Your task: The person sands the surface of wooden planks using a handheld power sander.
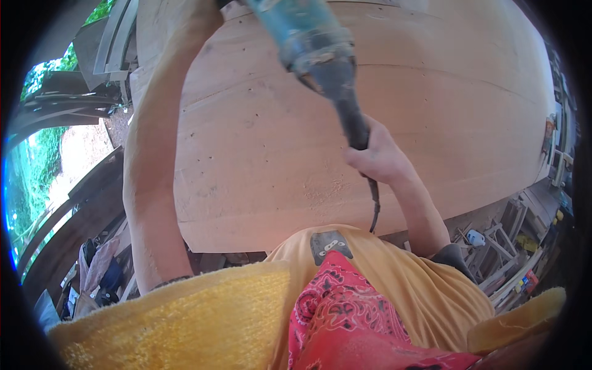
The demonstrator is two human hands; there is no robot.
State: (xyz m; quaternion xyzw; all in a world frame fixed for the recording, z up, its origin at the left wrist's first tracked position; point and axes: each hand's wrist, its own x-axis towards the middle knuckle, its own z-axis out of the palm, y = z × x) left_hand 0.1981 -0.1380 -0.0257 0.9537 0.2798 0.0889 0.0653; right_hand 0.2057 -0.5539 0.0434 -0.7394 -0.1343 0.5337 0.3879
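My right hand [381, 155] grips the black rear handle of a corded power tool [319, 46] with a scuffed teal housing, probably an angle grinder. Its power cord [373, 203] hangs from the handle end toward my waist. The tool's working head is cut off by the top edge. My left arm reaches up along the left side, and only the base of my left hand [208, 16] shows at the top edge, beside a black part; its fingers are hidden. Beneath the tool spreads a broad surface of joined wooden planks [259, 152], dotted with small dark marks.
Wood shavings or roughened patches [326, 185] mark the planks near my body. Scrap timber [502, 240] and a white bottle [475, 237] lie low at right. Curved boards [78, 194] and cloths [99, 263] are at left. A red bandana [347, 310] and a yellow towel [185, 319] hang before me.
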